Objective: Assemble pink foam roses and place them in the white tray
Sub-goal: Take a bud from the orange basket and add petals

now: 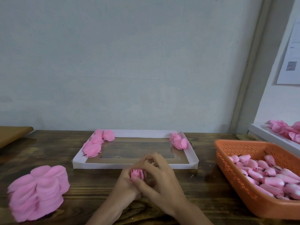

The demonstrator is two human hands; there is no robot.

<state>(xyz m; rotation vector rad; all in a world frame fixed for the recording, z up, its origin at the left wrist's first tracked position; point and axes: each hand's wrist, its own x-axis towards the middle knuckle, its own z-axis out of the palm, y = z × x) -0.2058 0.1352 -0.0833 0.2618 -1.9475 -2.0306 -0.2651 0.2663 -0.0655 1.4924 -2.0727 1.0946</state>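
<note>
Head view: both hands meet over the counter (100, 181), just in front of the white tray (113, 166). The left hand (125, 185) has its fingers curled round a pink rose (137, 174), held upright. The right hand (162, 179) pinches the same rose, thumb against its lower side and fingers arched over the top. The rose is outside the tray, near the middle of the front wall. Inside the tray, the left roses (95, 144) line the left end and the right roses (179, 142) fill the far right corner; the tray floor between them is bare. A petal stack (38, 192) stands at the counter's front left, well apart from the hands, with bare counter between. An orange basket (227, 159) of buds (267, 176) sits to the right, its near right part cut off by the frame edge. A strip of bare counter separates it from the tray's right wall. A second tray (259, 133) holding loose petals (284, 132) lies behind the basket.
</note>
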